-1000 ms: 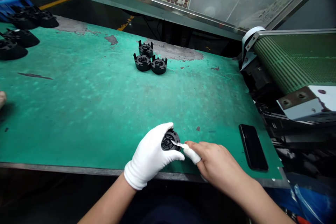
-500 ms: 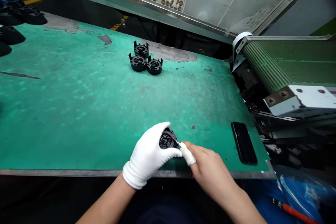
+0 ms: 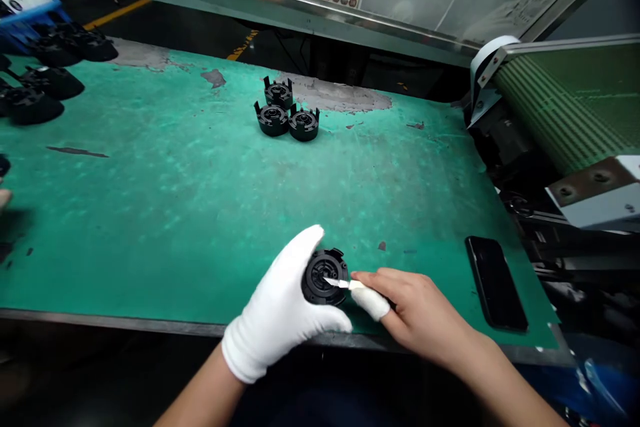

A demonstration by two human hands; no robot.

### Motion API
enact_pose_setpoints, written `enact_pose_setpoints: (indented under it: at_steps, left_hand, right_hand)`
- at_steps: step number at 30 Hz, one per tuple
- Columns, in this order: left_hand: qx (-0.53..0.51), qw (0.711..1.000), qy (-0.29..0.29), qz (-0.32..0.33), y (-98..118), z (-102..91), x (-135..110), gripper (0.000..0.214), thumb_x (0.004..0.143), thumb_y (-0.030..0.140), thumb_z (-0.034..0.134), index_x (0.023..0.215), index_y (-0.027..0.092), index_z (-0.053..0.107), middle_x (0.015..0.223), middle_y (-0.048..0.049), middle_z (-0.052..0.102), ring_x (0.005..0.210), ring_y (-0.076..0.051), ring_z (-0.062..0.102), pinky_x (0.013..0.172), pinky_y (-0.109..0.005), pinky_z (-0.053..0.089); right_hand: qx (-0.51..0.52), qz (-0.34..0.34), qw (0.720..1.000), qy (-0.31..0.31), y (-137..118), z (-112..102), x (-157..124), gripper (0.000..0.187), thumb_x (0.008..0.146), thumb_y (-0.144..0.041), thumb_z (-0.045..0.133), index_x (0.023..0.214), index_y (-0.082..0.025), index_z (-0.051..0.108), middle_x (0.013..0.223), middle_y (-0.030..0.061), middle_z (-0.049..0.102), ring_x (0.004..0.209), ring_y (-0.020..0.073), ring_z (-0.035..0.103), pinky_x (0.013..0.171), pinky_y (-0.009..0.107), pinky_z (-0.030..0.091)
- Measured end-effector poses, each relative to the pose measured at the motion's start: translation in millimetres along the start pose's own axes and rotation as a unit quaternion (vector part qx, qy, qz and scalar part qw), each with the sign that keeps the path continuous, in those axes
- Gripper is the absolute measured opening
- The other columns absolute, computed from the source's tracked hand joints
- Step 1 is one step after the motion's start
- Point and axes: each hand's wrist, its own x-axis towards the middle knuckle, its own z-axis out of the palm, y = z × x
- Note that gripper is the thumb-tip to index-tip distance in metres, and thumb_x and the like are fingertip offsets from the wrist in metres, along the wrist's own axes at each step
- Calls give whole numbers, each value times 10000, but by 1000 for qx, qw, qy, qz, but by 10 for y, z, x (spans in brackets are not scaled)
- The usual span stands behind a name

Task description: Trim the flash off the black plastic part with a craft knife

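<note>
My left hand, in a white glove, grips a round black plastic part just above the near edge of the green table mat. My right hand is bare, with a white wrap on the forefinger, and holds a small blade. The blade's tip rests on the face of the black part. Both hands sit close together at the front middle of the table.
Three more black parts stand grouped at the table's far middle. Several larger black parts lie at the far left beside a blue bin. A black phone lies right of my hands. A green conveyor borders the right side.
The black part has turned in my left hand so its face shows more fully, and the blade has moved onto that face. The view has shifted slightly.
</note>
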Motion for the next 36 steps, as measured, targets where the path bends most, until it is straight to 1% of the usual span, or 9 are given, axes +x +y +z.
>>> enact_pose_setpoints:
  at_steps: [3,5,7,14,19,24,31,34,36]
  left_hand:
    - [14,999,33,-28,85,171,-82,1007,683,469,854,1498,233,310,1522,-122,448,1416,-304,440,1190,-513,397]
    - [33,998,49,-20,132,232,-67,888,736,438,801,1466,210,350,1474,-123,504,1400,-299,460,1203,-531,370]
    - [45,997,55,-9,153,247,-34,840,762,451,769,1450,195,362,1440,-133,539,1378,-307,485,1206,-557,355]
    - [44,997,55,14,88,232,-34,888,750,520,797,1454,230,339,1416,-133,556,1354,-321,511,1175,-556,398]
    - [46,997,65,19,94,247,-27,875,749,507,796,1446,221,352,1400,-134,571,1342,-323,525,1166,-544,415]
    - [65,994,79,27,106,265,-24,808,778,516,755,1423,193,391,1404,-147,572,1348,-326,519,1169,-540,409]
    - [67,993,80,50,47,275,-43,823,803,568,728,1439,186,372,1393,-149,579,1337,-310,526,1158,-525,416]
    - [65,993,78,66,19,266,-53,854,801,592,726,1449,182,350,1409,-153,566,1356,-314,507,1177,-543,386]
    - [60,992,81,71,5,263,-63,872,790,611,731,1451,192,347,1422,-151,556,1366,-319,496,1179,-553,382]
  right_hand:
    - [-9,-6,1000,-11,40,25,60,338,1002,-274,474,1302,-323,621,941,18,695,870,206,664,760,310,463]
    - [-16,-12,1000,-16,70,31,88,374,970,-218,479,1303,-323,614,930,13,686,857,205,658,744,308,450]
    - [-28,-17,999,-21,94,36,111,412,938,-179,478,1303,-320,609,919,11,678,848,210,654,733,315,443]
    - [-52,29,998,-5,94,64,165,451,932,-182,437,1340,-282,603,1004,48,698,899,246,682,752,347,479]
    - [-40,8,999,-20,59,-18,99,405,976,-238,434,1342,-290,599,1027,38,710,907,226,682,776,337,481]
    - [-121,3,992,-42,-37,-85,69,414,960,-237,458,1346,-319,585,956,12,705,824,237,688,660,344,440]
    - [-216,62,974,-38,-271,-95,134,399,936,-247,473,1302,-326,612,894,13,702,713,270,696,525,349,373]
    - [-237,83,967,-27,-247,-81,164,463,905,-198,473,1345,-281,592,962,49,723,764,290,712,555,354,420]
    - [-209,75,975,-12,-180,-67,145,459,918,-193,456,1354,-267,579,1041,63,731,845,297,717,627,367,466]
